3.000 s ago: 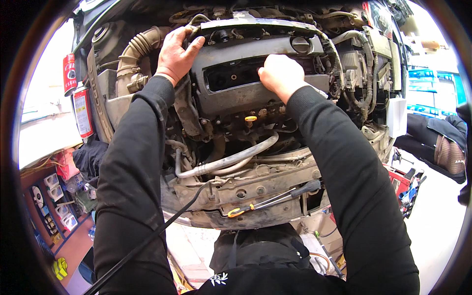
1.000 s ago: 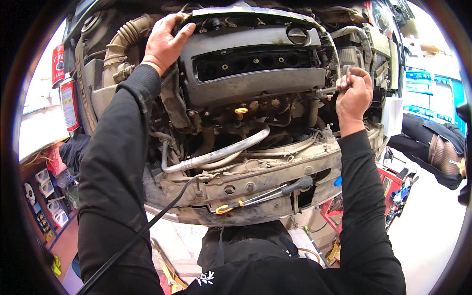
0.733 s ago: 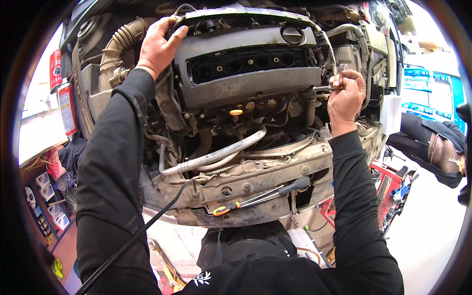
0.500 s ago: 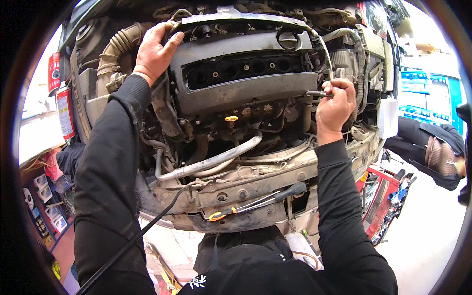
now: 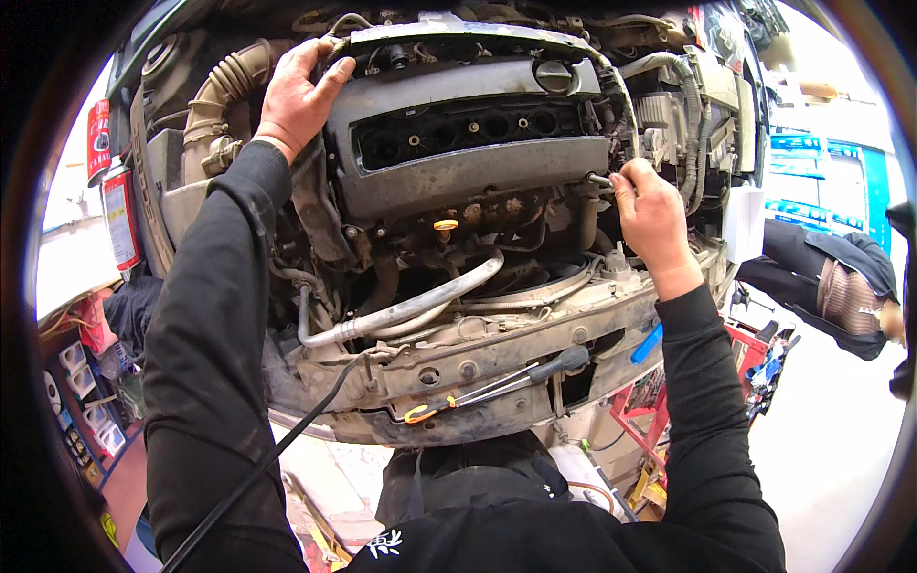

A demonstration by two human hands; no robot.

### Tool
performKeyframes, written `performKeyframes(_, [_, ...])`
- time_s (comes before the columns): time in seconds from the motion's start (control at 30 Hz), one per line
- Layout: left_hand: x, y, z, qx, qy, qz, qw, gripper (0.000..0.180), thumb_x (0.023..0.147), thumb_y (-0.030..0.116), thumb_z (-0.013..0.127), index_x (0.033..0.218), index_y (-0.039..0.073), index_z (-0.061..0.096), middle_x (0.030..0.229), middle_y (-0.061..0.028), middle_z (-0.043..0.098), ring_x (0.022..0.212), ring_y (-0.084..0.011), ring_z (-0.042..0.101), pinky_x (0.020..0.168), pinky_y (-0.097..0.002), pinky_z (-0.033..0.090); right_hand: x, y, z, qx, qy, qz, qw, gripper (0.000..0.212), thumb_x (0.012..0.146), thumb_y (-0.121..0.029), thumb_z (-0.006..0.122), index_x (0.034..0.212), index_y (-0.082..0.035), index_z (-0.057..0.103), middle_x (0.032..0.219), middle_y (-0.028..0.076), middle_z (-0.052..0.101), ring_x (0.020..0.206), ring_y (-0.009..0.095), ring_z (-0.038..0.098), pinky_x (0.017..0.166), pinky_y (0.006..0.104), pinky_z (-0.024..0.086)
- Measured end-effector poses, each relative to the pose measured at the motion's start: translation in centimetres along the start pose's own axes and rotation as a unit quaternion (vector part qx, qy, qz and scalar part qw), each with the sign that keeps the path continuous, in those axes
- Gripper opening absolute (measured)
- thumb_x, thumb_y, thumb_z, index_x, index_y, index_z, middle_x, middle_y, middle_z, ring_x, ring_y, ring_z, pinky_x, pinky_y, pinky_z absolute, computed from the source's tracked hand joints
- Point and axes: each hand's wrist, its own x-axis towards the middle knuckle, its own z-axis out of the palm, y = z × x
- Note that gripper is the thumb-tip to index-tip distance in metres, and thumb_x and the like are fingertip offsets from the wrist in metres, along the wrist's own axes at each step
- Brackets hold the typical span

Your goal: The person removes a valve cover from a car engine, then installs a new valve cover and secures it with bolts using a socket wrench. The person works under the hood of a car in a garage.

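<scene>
My right hand is closed round a slim metal rod-shaped tool. Its tip meets the lower right corner of the dark valve cover, and my fingers hide the other end. At the cover's upper left, my left hand rests with thumb spread and fingers stretched out. Those fingertips lie beside the left end of the long rail along the back of the engine. Several round holes show in the cover's long recess. A black filler cap sits at its upper right.
Pliers with orange handles and a dark-handled screwdriver lie on the front crossmember. A grey hose curves before the engine. Spray cans stand at left. Another person and a red tool cart are at right.
My right wrist has turned and dropped outward to the right, while the fingers stay on the tool near the cover's corner. My left hand keeps its place. The view has shifted slightly.
</scene>
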Motion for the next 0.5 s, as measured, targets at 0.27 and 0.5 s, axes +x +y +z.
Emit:
performKeyframes(0.27, [0.1, 0.0, 0.0, 0.012, 0.0, 0.009, 1.0, 0.058, 0.106, 0.051, 0.082, 0.138, 0.004, 0.074, 0.135, -0.0183, 0.072, 0.13, -0.0349, 0.068, 0.117, -0.0433, 0.053, 1.8, 0.1, -2.2, -0.047, -0.084, -0.021, 0.995, 0.007, 0.104, -0.01, 0.07, 0.107, -0.004, 0.07, 0.102, 0.021, 0.077, 0.099, 0.045, 0.075, 0.087, 0.0535, 0.061])
performKeyframes(0.5, [0.2, -0.1, 0.0, 0.017, -0.002, 0.015, 1.0, 0.059, 0.106, 0.053, 0.08, 0.138, 0.004, 0.074, 0.132, -0.018, 0.073, 0.13, -0.0353, 0.068, 0.117, -0.0441, 0.053, 2.6, 0.5, -1.5, -0.041, -0.054, -0.063, 0.996, 0.009, 0.108, -0.015, 0.069, 0.11, -0.006, 0.068, 0.091, 0.023, 0.078, 0.089, 0.048, 0.077, 0.08, 0.0583, 0.06])
